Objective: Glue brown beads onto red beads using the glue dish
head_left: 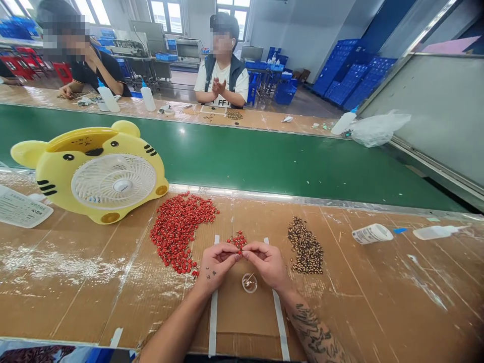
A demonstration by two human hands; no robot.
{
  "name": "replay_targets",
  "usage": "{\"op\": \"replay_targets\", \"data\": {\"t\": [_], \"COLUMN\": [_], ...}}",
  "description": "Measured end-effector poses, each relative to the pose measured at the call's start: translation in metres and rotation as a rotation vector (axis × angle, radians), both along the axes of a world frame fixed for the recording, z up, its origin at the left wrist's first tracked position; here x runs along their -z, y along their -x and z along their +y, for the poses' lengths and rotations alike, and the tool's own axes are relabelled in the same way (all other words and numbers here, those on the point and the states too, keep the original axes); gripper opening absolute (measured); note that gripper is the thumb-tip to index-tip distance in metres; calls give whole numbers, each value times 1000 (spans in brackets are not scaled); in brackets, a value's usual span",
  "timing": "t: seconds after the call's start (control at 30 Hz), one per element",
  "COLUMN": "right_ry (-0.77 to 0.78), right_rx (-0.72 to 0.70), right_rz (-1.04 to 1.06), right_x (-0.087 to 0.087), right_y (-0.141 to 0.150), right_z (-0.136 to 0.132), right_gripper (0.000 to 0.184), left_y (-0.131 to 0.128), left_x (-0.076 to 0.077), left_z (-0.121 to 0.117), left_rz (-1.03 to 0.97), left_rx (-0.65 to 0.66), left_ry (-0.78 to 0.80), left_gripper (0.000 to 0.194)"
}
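Observation:
My left hand [220, 262] and my right hand [266, 261] meet over the cardboard worktop, thumbs and forefingers pinched together at one spot. Between the fingertips is a small red piece [239, 251], mostly covered by the fingers. Just beyond them lies a little cluster of red pieces [236, 238]. A far larger heap of red pieces [181, 227] spreads to the left of my left hand. Right of my right hand sits a heap of small dark and gold pieces [305, 247]. Below my hands stands a small clear cup [249, 283] with a thin stick in it.
A yellow animal-faced fan [102, 171] stands at left by a labelled bottle [22, 207]. On the right lie a white bottle [373, 234] and a nozzle bottle [434, 231]. A green conveyor belt [264, 156] runs beyond, with two people seated across it.

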State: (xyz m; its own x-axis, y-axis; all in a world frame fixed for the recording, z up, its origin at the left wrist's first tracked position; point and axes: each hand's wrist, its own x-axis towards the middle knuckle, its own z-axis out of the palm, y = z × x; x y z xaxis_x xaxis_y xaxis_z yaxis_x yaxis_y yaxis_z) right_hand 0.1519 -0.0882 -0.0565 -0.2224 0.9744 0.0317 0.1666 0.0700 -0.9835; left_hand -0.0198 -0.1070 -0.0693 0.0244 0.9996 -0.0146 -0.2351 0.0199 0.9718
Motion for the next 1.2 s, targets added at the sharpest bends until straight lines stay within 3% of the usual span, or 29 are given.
{"op": "replay_targets", "data": {"t": [0.2, 0.4, 0.57, 0.77, 0.97, 1.2], "right_ry": [-182, -402, -180, 158, 204, 183], "right_rx": [-41, -113, -95, -160, -186, -176], "right_rz": [-153, -265, -180, 42, 17, -19], "right_x": [-3, -13, -14, -6, -3, -2], "right_y": [-2, -2, -2, -10, -12, -6], "right_z": [-1, -3, -1, 9, 8, 8], "right_gripper": [13, 14, 16, 24, 21, 20], "left_y": [0, 0, 3, 4, -1, -1], "left_x": [5, 0, -3, 2, 2, 3], "left_z": [1, 0, -2, -5, -5, -3], "left_rz": [39, 133, 324, 297, 172, 317], "left_rx": [2, 13, -25, 25, 40, 17], "left_ry": [-38, -7, -126, -109, 12, -39], "left_gripper": [12, 16, 12, 12, 14, 10]}}
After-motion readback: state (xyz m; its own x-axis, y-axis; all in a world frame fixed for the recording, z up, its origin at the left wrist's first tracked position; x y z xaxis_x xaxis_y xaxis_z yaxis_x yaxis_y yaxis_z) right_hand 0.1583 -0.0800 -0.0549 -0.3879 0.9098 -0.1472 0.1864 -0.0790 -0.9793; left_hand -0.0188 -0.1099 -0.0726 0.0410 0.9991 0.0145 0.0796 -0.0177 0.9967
